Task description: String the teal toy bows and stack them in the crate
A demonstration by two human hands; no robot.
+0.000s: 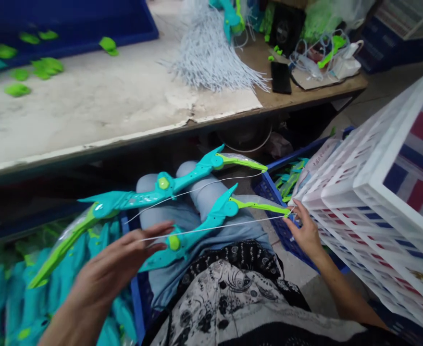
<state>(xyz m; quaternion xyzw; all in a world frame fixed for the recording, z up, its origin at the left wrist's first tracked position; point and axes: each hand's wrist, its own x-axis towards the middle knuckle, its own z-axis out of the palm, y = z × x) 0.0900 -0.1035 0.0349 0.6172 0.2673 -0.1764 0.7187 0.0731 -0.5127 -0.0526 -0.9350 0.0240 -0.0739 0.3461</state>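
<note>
Two teal and green toy bows lie across my lap. The nearer bow (pixel 211 218) runs from my left hand to my right hand. My left hand (pixel 119 262) has its fingers curled round the teal grip and the white string (pixel 233 225). My right hand (pixel 303 230) pinches the bow's green tip where the string ends. The farther bow (pixel 161 187) rests on my knees, strung, its left green limb hanging down to the lower left.
A worn workbench (pixel 99 101) stands ahead with a bundle of white strings (pixel 211 53), green parts (pixel 42 67) and a black phone (pixel 280 77). White slatted crates (pixel 370 192) stack at right. A blue crate (pixel 283 182) holds more bow parts; teal parts (pixel 6 298) pile at lower left.
</note>
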